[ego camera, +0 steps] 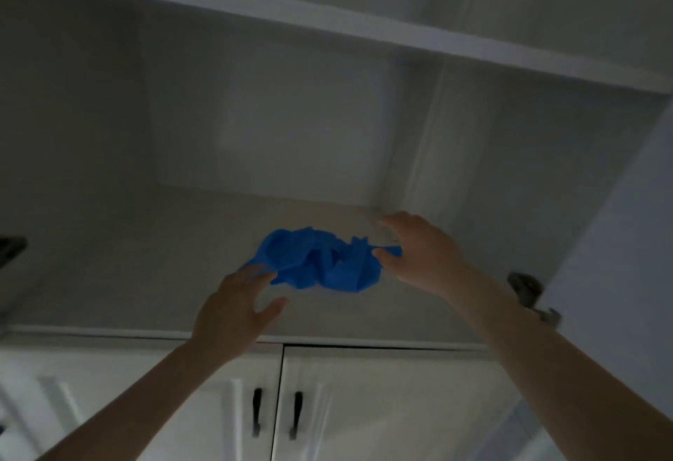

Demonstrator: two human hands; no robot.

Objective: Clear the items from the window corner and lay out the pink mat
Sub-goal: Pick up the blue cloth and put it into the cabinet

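Observation:
A crumpled bright blue cloth lies on the pale counter in a dim white alcove, close to the back right corner. My left hand reaches in from below with straight fingers. Its fingertips touch the cloth's left edge and its thumb is spread apart. My right hand comes in from the right with spread fingers. Its thumb tip rests on the cloth's right end and its index finger is lifted above the cloth. No pink mat is in view.
Two white cabinet doors with black handles sit below the counter's front edge. A white shelf runs overhead. A metal hinge and a pale panel stand at the right. A dark object shows at the left edge.

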